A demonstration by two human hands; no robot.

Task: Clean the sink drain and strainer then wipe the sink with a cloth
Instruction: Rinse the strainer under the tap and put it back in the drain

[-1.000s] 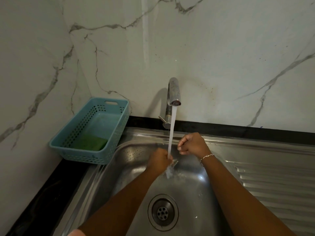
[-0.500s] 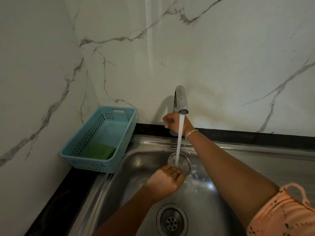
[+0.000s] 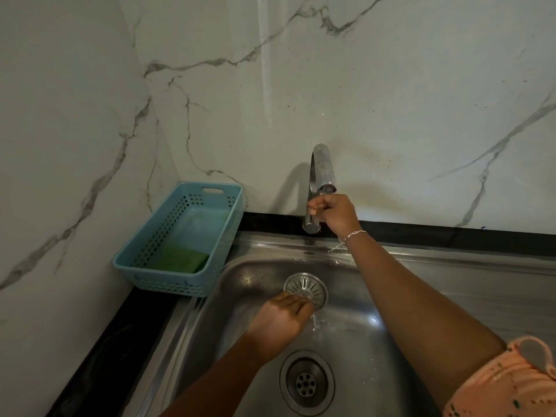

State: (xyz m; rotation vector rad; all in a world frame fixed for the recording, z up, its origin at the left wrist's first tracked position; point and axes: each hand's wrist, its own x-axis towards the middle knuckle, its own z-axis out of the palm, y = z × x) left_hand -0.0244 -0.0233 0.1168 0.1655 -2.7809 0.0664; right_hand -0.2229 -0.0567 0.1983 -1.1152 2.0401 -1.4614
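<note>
Below the tap (image 3: pixel 322 167), the left hand (image 3: pixel 278 323) pinches the strainer (image 3: pixel 307 285) by its near rim for rinsing; the right hand (image 3: pixel 334 213) grips the tap, likely controlling flow.

A black countertop (image 3: pixel 120 341) runs along the left side and the far wall, with a stainless steel sink (image 3: pixel 376 341) set into it. The basin's open drain (image 3: pixel 307 383) sits at its near middle, and water drops lie on the steel around it. A ridged drainboard (image 3: pixel 481 281) stretches to the right of the basin. In the far left corner a blue plastic basket (image 3: pixel 168 284) stands on the countertop, its right side over the sink's rim. A chrome faucet (image 3: pixel 322 164) rises at the sink's far edge.
</note>
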